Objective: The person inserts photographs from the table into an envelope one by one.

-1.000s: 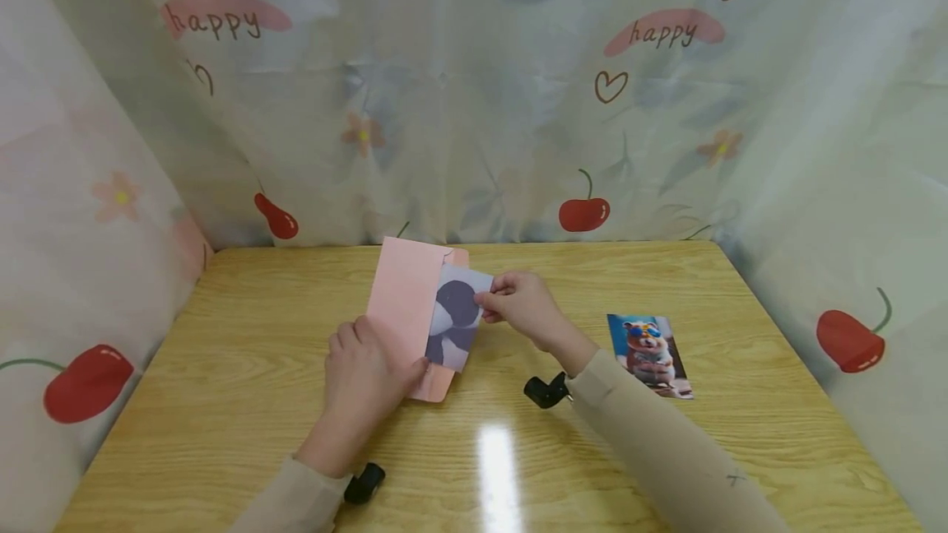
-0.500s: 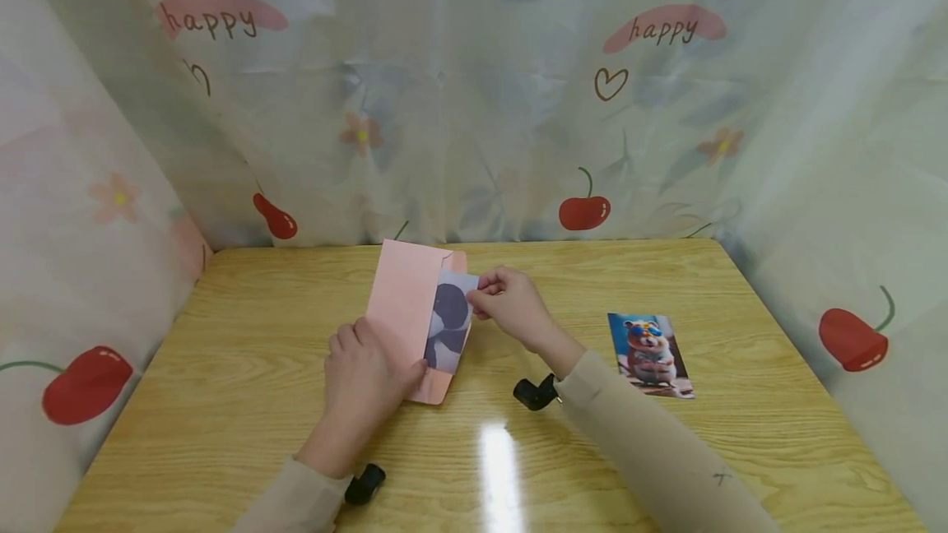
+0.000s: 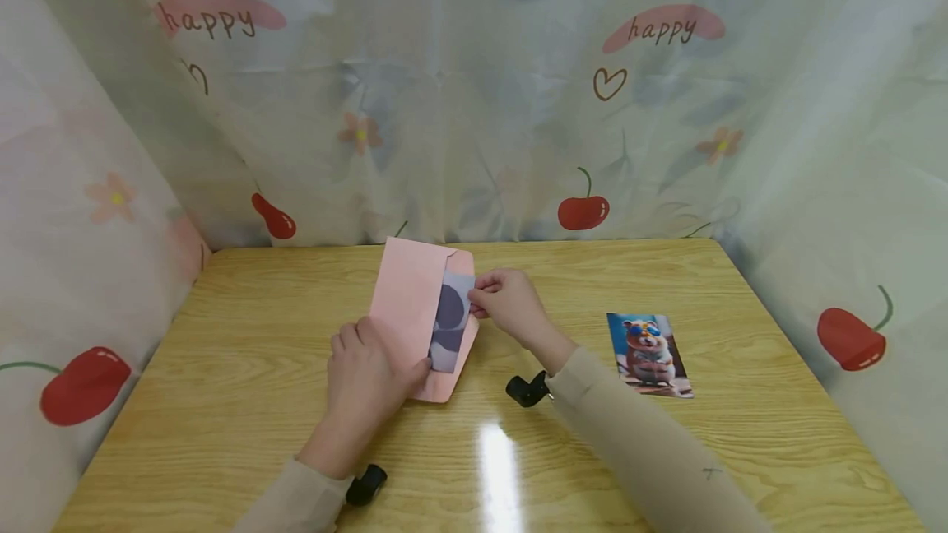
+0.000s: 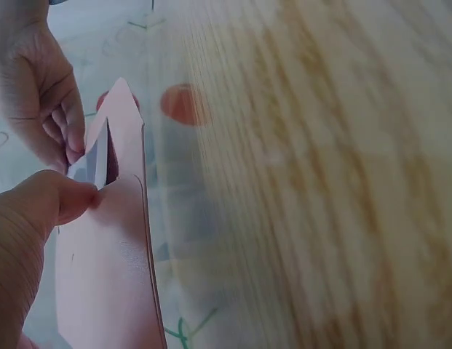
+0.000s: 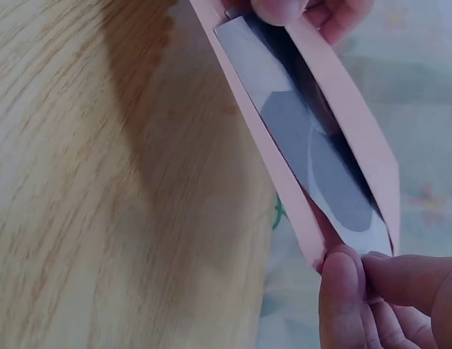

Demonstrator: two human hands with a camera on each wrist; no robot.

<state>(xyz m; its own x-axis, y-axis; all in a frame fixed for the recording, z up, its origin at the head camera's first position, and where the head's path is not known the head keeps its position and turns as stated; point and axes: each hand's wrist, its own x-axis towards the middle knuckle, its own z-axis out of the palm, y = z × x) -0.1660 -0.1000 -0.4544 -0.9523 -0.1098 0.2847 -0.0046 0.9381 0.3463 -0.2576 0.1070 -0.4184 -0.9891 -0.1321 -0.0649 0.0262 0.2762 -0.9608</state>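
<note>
My left hand (image 3: 370, 373) grips a pink envelope (image 3: 403, 294) by its near left part, its thumb lying at the open side. The envelope is held tilted above the table, mouth to the right and flap spread. Partway inside sits a grey-and-white printed card (image 3: 450, 323); its left part is hidden. My right hand (image 3: 514, 307) pinches the card's outer upper corner between thumb and fingers. In the right wrist view, the card (image 5: 284, 116) lies between the envelope's front panel and flap. The left wrist view shows the left thumb (image 4: 40, 203) pressing near the envelope's opening.
A photo of a hamster in sunglasses (image 3: 652, 356) lies on the wooden table (image 3: 244, 336), right of the right forearm. Curtains printed with cherries (image 3: 583, 212) surround the table at the back and sides. Black devices (image 3: 366, 484) are at both wrists.
My right hand has moved left, sliding the card deeper into the envelope, so less of it shows. The left hand keeps its grip, almost still. The hamster photo has not moved.
</note>
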